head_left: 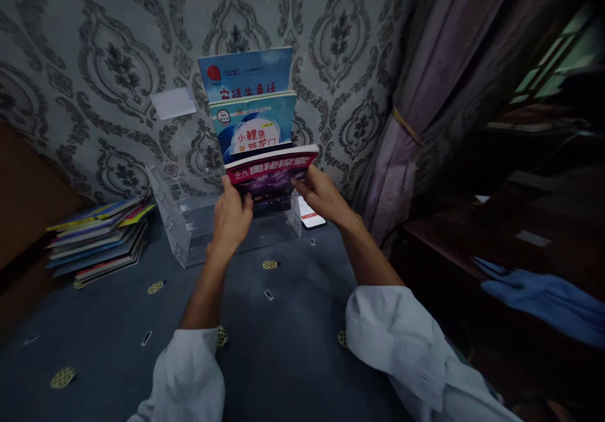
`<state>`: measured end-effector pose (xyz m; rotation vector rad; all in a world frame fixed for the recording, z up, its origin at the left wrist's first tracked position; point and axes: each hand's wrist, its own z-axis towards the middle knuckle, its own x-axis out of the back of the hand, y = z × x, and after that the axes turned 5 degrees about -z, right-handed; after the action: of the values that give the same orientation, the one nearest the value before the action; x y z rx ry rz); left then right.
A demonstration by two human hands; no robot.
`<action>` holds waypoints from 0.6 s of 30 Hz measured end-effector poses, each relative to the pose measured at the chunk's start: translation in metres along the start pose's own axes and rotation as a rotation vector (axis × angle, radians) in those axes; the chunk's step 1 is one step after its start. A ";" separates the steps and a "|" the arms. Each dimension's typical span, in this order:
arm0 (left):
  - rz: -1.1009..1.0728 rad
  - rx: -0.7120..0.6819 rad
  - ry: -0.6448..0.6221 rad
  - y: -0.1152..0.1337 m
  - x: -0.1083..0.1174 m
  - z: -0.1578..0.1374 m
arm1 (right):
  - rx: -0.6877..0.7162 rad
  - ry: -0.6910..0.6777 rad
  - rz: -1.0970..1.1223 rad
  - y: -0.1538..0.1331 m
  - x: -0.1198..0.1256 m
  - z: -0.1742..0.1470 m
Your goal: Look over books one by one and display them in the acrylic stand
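Note:
Both hands grip a purple and red book (271, 179) by its sides, its cover turned toward me. My left hand (231, 217) is closed on the left edge, thumb in front. On the right edge my right hand (321, 192) pinches the cover, thumb in front. The book is held at the front of a clear acrylic rack (189, 220); whether it touches the rack I cannot tell. Behind it a light-blue book (255, 116) stands upright in the rack, and a taller blue book (246, 69) stands at the back against the wall.
A stack of thin books (101, 239) lies left of the rack on the dark table cover (283, 346). A lit phone (311, 214) sits by the rack's right end. A tied curtain (392, 157) hangs at right, with a blue cloth (543, 299) on dark furniture beyond.

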<state>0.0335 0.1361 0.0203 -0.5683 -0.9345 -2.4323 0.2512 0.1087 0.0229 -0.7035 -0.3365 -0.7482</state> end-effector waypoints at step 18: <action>0.123 0.007 0.051 0.000 -0.012 -0.006 | 0.042 0.002 -0.101 0.021 -0.007 -0.001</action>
<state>0.0416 0.1355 0.0101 -0.5428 -0.8617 -2.3224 0.2609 0.1224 0.0087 -0.6497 -0.3870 -0.8357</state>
